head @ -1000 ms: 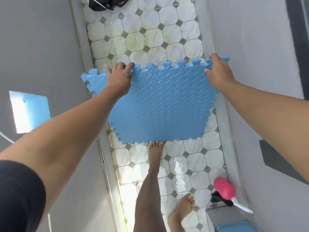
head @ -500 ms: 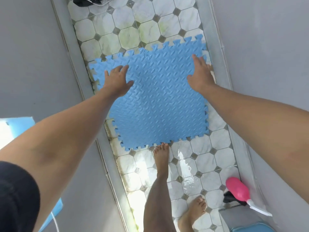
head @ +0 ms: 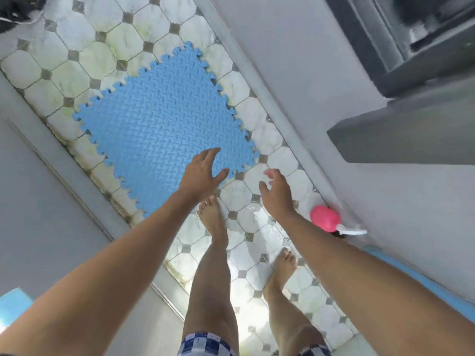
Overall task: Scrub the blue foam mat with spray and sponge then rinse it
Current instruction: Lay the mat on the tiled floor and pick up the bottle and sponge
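The blue foam mat, with jigsaw edges and a ribbed pattern, lies flat on the wet tiled floor. My left hand hovers above the mat's near corner, fingers spread, holding nothing. My right hand is over bare tiles just right of the mat, fingers apart and empty. A pink spray bottle with a white nozzle stands by the right wall, close to my right wrist. No sponge is in view.
My bare feet stand on the tiles just below the mat. Grey walls close the narrow floor strip on both sides. A grey ledge juts from the right wall. Another blue foam piece leans at the lower right.
Both hands laid the mat flat on the floor, let go and drew back toward me. The view has swung to the right.
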